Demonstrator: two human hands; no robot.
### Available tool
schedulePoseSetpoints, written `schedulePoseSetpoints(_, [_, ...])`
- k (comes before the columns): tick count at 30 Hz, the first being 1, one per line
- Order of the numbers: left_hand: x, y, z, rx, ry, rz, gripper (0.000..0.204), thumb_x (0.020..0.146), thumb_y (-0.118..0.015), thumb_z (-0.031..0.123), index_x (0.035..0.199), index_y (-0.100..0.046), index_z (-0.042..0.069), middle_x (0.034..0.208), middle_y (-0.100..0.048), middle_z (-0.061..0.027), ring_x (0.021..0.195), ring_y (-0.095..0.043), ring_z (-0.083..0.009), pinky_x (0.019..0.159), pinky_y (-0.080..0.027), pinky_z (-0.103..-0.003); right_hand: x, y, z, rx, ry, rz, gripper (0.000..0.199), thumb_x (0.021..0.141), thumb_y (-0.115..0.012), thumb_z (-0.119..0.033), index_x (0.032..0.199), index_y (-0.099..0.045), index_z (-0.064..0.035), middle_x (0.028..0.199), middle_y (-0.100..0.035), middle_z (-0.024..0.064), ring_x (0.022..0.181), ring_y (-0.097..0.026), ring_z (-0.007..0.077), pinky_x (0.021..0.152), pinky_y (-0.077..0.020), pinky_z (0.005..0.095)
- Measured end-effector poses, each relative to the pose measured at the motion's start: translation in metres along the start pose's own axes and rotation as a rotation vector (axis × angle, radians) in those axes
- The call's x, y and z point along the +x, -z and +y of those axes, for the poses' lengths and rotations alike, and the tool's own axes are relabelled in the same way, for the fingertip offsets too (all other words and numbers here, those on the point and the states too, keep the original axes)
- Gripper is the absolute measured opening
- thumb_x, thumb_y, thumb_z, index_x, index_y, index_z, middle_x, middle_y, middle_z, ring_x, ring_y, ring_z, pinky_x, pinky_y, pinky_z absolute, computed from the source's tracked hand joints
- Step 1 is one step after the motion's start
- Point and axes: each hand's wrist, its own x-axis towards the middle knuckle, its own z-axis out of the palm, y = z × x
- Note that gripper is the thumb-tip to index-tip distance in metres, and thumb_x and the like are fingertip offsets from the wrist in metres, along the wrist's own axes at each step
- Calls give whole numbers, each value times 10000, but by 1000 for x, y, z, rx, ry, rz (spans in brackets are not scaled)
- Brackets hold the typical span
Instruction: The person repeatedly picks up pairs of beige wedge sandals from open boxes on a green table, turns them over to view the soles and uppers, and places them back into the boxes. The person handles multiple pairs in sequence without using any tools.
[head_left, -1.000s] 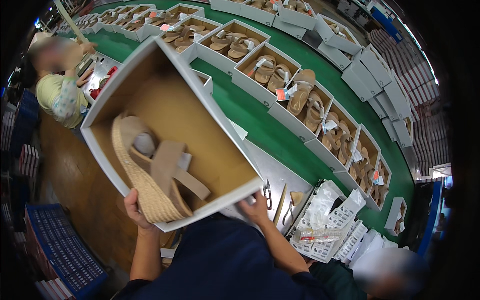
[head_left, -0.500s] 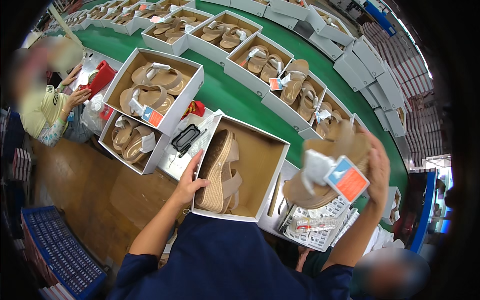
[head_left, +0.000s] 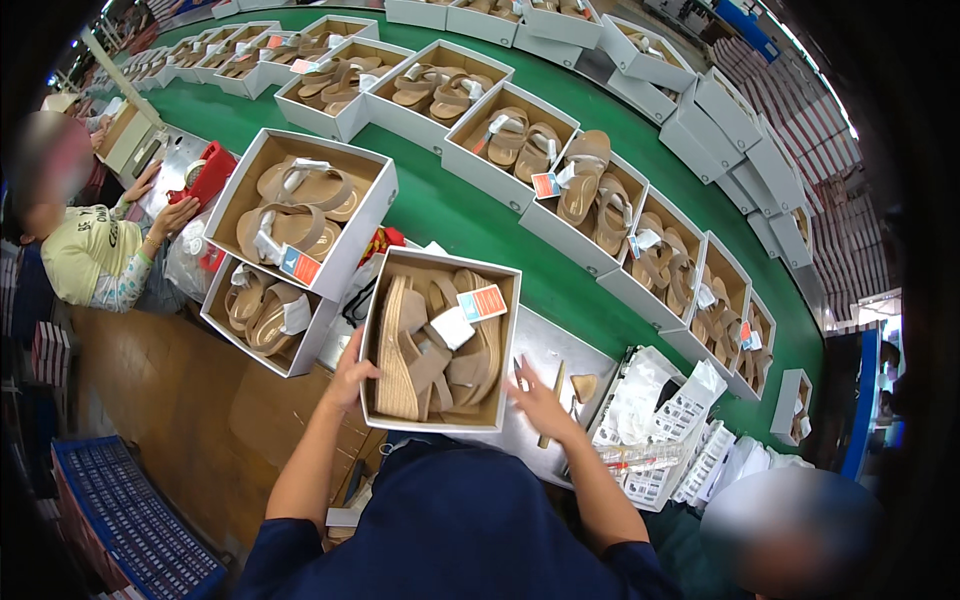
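Head view. The right hand (head_left: 543, 406), which half a second ago holds the tagged sandal (head_left: 483, 365) out to the right, is now without it; its fingers are spread just beside the box's right wall, and whether they touch cannot be told. The tagged sandal now lies in the shoe box (head_left: 435, 425), right of the wedge sandal (head_left: 402, 385) already there, with the orange-and-blue tag (head_left: 483, 302) uppermost. The left hand (head_left: 351, 376) grips the box's left wall at the near edge of the tabletop (head_left: 540, 345). The pair thus appears complete in its box.
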Motion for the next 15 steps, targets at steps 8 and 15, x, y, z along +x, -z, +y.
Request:
schedulePoseSetpoints(8, [29,40,37,412,85,59,592,719,-497,17,1309,-527,1,1103,-620,-61,982,-564,-161,867,-451,-269,3,-47,-31,82,128,-259,815,947,-590,-177,1528,-34,-42,1381,-444,310,1174,-570,353,958,-470,380])
schedulePoseSetpoints(15, [16,20,37,457,64,115,548,738,-456,-2,1275,-564,-12,1134,-631,-60,994,-588,-148,861,-460,-263,-7,-32,-22,142,253,-212,819,937,-590,-206,1524,-39,-58,1202,-563,309,963,-655,341,869,-511,418])
